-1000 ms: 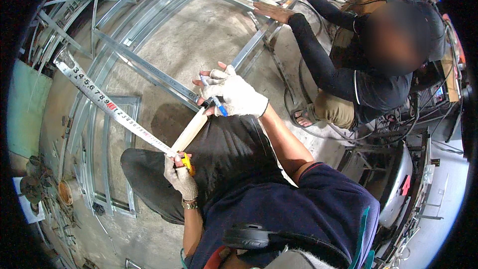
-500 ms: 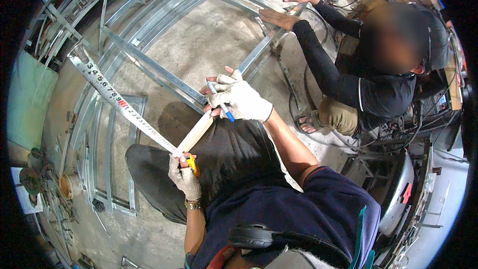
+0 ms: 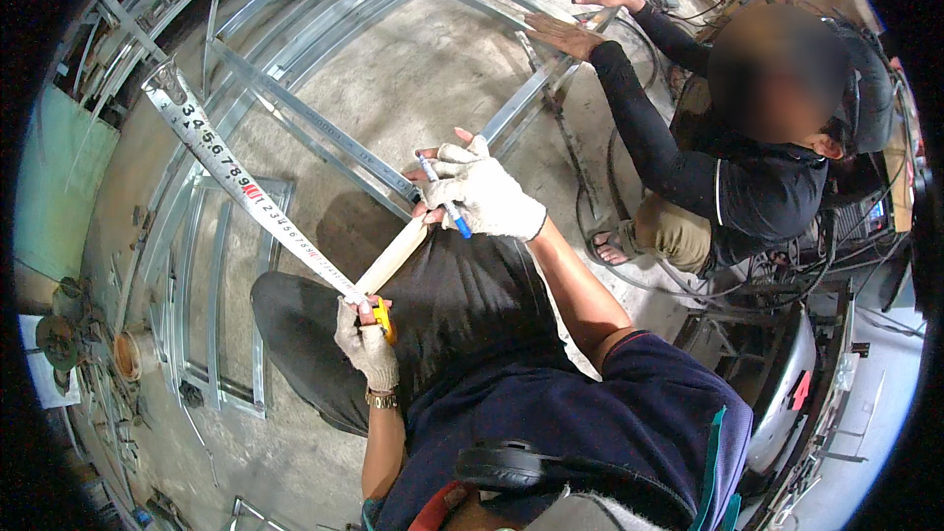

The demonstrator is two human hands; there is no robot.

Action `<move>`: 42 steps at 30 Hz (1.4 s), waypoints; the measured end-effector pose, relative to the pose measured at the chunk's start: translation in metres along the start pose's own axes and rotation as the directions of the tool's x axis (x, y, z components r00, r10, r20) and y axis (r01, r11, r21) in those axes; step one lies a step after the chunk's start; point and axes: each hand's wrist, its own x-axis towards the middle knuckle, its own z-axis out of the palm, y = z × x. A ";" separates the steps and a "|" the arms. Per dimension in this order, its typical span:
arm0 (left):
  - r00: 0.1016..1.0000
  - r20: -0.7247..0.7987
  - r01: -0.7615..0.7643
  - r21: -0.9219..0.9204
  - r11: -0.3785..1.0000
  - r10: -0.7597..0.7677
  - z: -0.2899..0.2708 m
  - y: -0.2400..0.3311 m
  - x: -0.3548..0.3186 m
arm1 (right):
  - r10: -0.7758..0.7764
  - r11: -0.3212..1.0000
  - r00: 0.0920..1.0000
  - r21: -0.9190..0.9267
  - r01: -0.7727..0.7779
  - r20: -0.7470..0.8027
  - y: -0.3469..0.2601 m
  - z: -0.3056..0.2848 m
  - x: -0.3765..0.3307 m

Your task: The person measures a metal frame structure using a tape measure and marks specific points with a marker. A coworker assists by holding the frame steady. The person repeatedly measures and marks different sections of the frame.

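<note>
Big steel frame [image 3: 324, 128] lies flat on the concrete floor [image 3: 433, 69], a co-worker's hands [image 3: 565, 34] resting on its far end. My gloved left hand [image 3: 366, 346] is clamped round the yellow tape measure [image 3: 383, 320], blade [image 3: 251, 199] sticking out up-left; right hand [image 3: 482, 199] pinches a blue pen [image 3: 444, 202] against the frame

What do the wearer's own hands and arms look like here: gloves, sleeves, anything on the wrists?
Both hands wear knitted work gloves in off-white, soiled grey. The right hand glove has a ribbed cuff ending at the wrist; the left hand glove looks fingerless, with fingertips showing. The forearms are bare. A dark navy short sleeve covers the right upper arm. A gold-coloured wristwatch sits on the left wrist.
</note>
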 end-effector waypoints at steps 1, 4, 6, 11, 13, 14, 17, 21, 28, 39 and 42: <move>1.000 0.009 -0.006 0.000 1.000 0.006 0.000 0.001 0.000 | -0.040 0.997 0.999 -0.073 0.039 -0.011 0.000 0.000 0.000; 1.000 0.004 -0.011 0.017 1.000 0.011 0.000 0.001 0.000 | -0.118 0.964 0.993 -0.241 0.110 -0.019 0.000 0.000 -0.001; 1.000 -0.018 -0.011 0.018 1.000 0.011 0.001 0.000 0.000 | -0.139 0.957 0.990 -0.259 0.130 -0.014 0.000 -0.002 -0.001; 0.997 -0.032 -0.074 0.005 0.997 0.075 0.004 -0.003 0.000 | -0.143 0.950 0.990 -0.280 0.136 -0.004 0.000 -0.004 0.001; 0.996 -0.030 -0.083 0.001 0.997 0.083 0.003 -0.003 0.000 | -0.144 0.947 0.990 -0.289 0.137 -0.002 0.000 -0.003 0.001; 0.995 -0.032 -0.094 -0.001 0.996 0.094 0.004 -0.003 0.000 | -0.148 0.947 0.989 -0.291 0.140 -0.005 0.001 -0.003 0.001; 0.998 -0.019 -0.060 0.007 0.998 0.060 0.002 -0.002 -0.001 | -0.153 0.945 0.988 -0.294 0.143 -0.009 0.001 -0.003 0.001; 0.999 -0.021 -0.048 -0.011 0.999 0.048 0.002 -0.001 -0.002 | -0.146 0.942 0.989 -0.303 0.141 0.005 0.001 -0.004 0.000; 0.999 -0.009 -0.052 -0.031 0.998 0.052 0.001 -0.002 -0.001 | -0.145 0.950 0.989 -0.280 0.139 0.000 0.002 -0.003 0.000; 0.999 -0.042 0.009 -0.058 0.998 -0.011 0.004 -0.003 -0.003 | -0.134 0.959 0.991 -0.250 0.131 0.006 0.000 -0.003 0.001; 0.999 -0.054 -0.006 -0.097 0.995 0.001 0.006 -0.003 -0.002 | -0.134 0.963 0.991 -0.234 0.130 0.000 -0.001 -0.003 0.001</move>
